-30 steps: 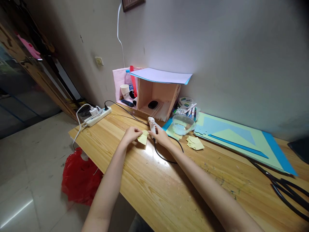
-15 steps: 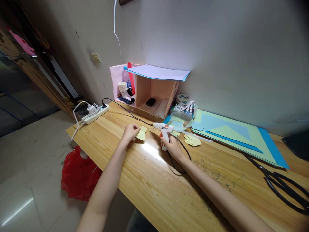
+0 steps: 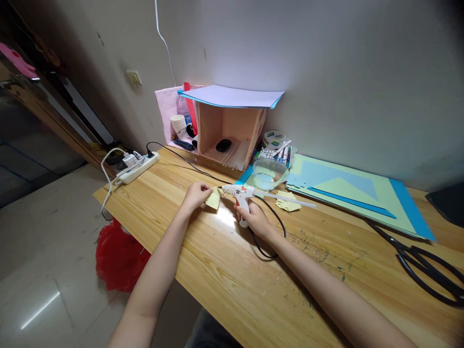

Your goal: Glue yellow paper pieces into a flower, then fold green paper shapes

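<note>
My left hand (image 3: 196, 196) is closed in a pinch on a small piece of yellow paper (image 3: 214, 199), held just above or on the wooden table. My right hand (image 3: 254, 218) wraps round the handle of a white hot glue gun (image 3: 239, 192), its nozzle pointing left at the paper's edge. A clear glue stick (image 3: 290, 198) juts out of the gun's back end. Whether the nozzle touches the paper I cannot tell. More yellow paper pieces (image 3: 287, 201) lie right of the gun, near a clear plastic bowl (image 3: 270, 174).
A cardboard box (image 3: 232, 121) holding a black mouse stands against the wall. Coloured sheets (image 3: 344, 193) and large black scissors (image 3: 424, 266) lie on the right. A power strip (image 3: 139, 167) sits at the left edge. A red bag (image 3: 119, 256) is below. The gun's black cord (image 3: 188, 164) crosses the table.
The glue gun's nozzle has come closer to the yellow paper, which my left hand still pinches. The whole view has shifted slightly.
</note>
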The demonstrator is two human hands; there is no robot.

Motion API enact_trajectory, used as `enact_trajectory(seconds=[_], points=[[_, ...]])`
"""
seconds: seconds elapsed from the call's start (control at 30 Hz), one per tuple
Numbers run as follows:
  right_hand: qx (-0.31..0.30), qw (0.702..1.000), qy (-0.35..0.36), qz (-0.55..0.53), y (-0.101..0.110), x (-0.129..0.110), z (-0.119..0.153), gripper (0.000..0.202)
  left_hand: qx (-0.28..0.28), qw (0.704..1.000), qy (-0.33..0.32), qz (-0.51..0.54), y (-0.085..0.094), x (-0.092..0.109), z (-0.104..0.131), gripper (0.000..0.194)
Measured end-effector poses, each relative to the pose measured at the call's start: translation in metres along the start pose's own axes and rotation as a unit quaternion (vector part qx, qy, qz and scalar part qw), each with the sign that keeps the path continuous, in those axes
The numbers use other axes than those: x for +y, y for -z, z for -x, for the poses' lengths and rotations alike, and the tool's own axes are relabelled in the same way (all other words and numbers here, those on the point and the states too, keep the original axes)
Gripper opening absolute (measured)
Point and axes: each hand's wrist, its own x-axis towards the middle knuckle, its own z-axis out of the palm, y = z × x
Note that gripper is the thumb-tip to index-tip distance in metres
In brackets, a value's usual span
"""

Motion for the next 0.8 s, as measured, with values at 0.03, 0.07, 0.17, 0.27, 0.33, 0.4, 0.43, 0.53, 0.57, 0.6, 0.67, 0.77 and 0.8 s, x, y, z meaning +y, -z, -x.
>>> enact_trajectory(seconds=[0.03,0.07,0.17,0.27,0.33,0.4,0.43,0.53,0.57,0.6,0.67,0.77,0.8], points=[[-0.001,1.000,0.001,0.004,0.0000,0.0003,0.0000,0.021,0.000,1.000,0.000,-0.001,-0.0002,0.0000,-0.0002,0.022],[-0.002,1.000,0.001,0.006,0.0001,0.0005,-0.0001,0.021,-0.001,1.000,0.000,-0.003,-0.0004,0.0001,-0.0003,0.022],[-0.006,1.000,-0.003,0.012,0.0006,0.0004,-0.0002,0.021,-0.005,1.000,-0.003,-0.007,-0.0010,-0.0002,-0.0011,0.023],[-0.006,1.000,-0.003,0.020,0.0013,0.0003,-0.0001,0.022,-0.007,1.000,-0.007,-0.008,-0.0015,-0.0011,-0.0019,0.025],[-0.004,1.000,0.000,0.022,0.0016,0.0006,-0.0001,0.022,-0.007,1.000,-0.010,-0.010,-0.0017,-0.0017,-0.0023,0.025],[-0.003,1.000,0.005,0.022,0.0016,0.0015,-0.0004,0.021,-0.005,1.000,-0.013,-0.014,-0.0018,-0.0022,-0.0025,0.026],[-0.002,1.000,0.007,0.023,0.0015,0.0021,-0.0005,0.021,-0.005,1.000,-0.013,-0.016,-0.0018,-0.0024,-0.0027,0.026],[0.002,1.000,0.013,0.028,0.0012,0.0039,-0.0010,0.021,-0.004,1.000,-0.012,-0.015,-0.0016,-0.0030,-0.0029,0.026],[0.003,0.999,0.013,0.029,0.0011,0.0042,-0.0011,0.021,-0.003,1.000,-0.011,-0.013,-0.0016,-0.0031,-0.0029,0.026],[0.003,0.999,0.012,0.030,0.0011,0.0043,-0.0011,0.021,-0.002,1.000,-0.011,-0.011,-0.0015,-0.0032,-0.0029,0.026],[0.003,0.999,0.009,0.032,0.0013,0.0041,-0.0009,0.020,-0.001,1.000,-0.010,-0.008,-0.0014,-0.0032,-0.0029,0.026],[0.008,0.999,0.007,0.040,0.0016,0.0030,-0.0004,0.018,-0.003,1.000,-0.009,-0.006,-0.0013,-0.0032,-0.0028,0.026],[0.010,0.999,0.007,0.043,0.0017,0.0028,-0.0003,0.018,-0.003,1.000,-0.009,-0.005,-0.0013,-0.0032,-0.0028,0.026]])
